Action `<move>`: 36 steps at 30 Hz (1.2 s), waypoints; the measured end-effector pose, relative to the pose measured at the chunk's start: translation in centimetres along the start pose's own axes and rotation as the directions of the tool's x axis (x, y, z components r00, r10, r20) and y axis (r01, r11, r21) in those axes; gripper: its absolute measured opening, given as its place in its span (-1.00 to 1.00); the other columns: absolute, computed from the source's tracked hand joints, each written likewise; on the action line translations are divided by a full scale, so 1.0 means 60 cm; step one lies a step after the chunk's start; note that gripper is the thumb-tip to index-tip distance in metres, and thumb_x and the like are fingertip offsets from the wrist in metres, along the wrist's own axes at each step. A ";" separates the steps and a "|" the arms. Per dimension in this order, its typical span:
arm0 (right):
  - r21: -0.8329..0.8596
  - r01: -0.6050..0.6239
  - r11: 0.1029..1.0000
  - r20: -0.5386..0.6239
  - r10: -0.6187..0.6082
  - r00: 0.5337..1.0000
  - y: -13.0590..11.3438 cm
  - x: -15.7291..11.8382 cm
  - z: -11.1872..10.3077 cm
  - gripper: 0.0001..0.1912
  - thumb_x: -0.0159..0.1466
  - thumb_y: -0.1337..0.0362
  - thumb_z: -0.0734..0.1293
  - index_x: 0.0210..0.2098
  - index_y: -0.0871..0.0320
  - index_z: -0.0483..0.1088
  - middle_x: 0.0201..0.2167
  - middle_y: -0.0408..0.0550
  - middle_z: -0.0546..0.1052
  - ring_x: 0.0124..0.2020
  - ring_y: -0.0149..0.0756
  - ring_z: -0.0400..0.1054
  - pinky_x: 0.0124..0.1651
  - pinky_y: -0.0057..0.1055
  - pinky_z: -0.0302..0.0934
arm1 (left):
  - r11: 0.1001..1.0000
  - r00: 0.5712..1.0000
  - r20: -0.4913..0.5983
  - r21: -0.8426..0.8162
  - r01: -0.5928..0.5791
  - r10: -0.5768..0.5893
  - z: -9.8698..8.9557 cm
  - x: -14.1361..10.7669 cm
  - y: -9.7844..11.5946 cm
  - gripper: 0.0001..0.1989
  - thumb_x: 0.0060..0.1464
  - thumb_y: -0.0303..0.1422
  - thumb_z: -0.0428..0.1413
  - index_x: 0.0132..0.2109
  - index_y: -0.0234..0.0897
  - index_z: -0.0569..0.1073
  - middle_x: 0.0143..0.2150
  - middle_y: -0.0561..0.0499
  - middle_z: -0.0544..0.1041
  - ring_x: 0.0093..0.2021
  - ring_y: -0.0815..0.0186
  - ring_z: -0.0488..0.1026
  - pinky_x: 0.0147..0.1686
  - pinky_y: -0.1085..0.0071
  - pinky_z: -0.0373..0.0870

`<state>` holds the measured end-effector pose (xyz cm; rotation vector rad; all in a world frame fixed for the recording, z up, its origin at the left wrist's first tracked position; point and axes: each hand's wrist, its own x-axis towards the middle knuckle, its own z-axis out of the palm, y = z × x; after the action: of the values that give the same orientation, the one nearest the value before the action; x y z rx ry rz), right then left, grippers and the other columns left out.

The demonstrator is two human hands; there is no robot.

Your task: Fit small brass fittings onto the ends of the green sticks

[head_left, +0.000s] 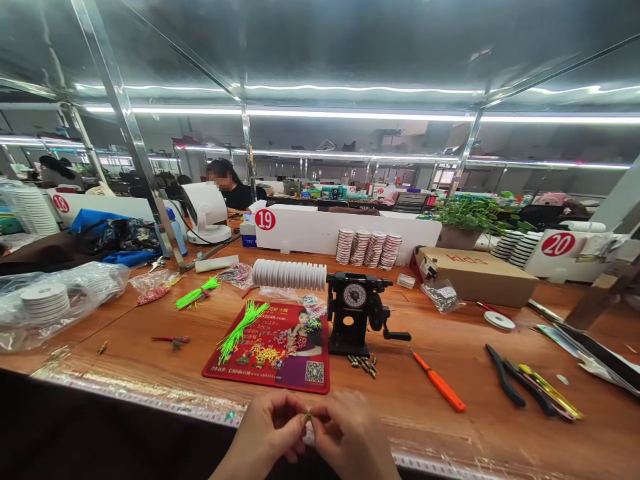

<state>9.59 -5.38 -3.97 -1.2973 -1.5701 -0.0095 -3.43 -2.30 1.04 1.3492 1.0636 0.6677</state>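
Observation:
At the front edge of the wooden table, my left hand (275, 430) and my right hand (350, 430) meet, fingertips pinched together. Between them is a tiny greenish piece with something whitish below it, too small to name. Just beyond my hands lies a red printed mat (295, 381) bearing a bundle of bright green strands (243, 333) and small yellow and coloured beads (265, 355). Right of the mat stands a black hand-crank winder (350, 320) with a row of white spools (290, 275) on its shaft. Small metal pieces (367, 365) lie at its base.
An orange-handled tool (440, 381) and dark-handled pliers (505, 377) lie at the right. Behind are spool stacks (369, 248) and a cardboard box (475, 273). Bagged white discs (45, 303) sit at left. A person (230, 187) sits across the table.

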 end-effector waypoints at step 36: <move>0.015 -0.022 1.000 0.184 0.019 0.983 0.000 -0.003 -0.031 -0.86 0.16 0.35 0.21 -0.41 0.04 0.40 -0.55 -0.22 0.44 -0.48 -0.40 0.32 -0.44 -0.50 0.05 | 0.688 0.846 0.021 0.572 -0.447 0.532 0.003 -0.009 -0.007 -0.89 -0.04 -0.44 0.06 -0.43 -0.21 0.48 -0.45 0.03 0.47 -0.45 0.36 0.42 -0.46 0.56 0.34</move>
<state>10.84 -6.58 -3.29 -1.3315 -1.7087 0.1394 -3.60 -2.91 0.71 2.1835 1.0586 0.9012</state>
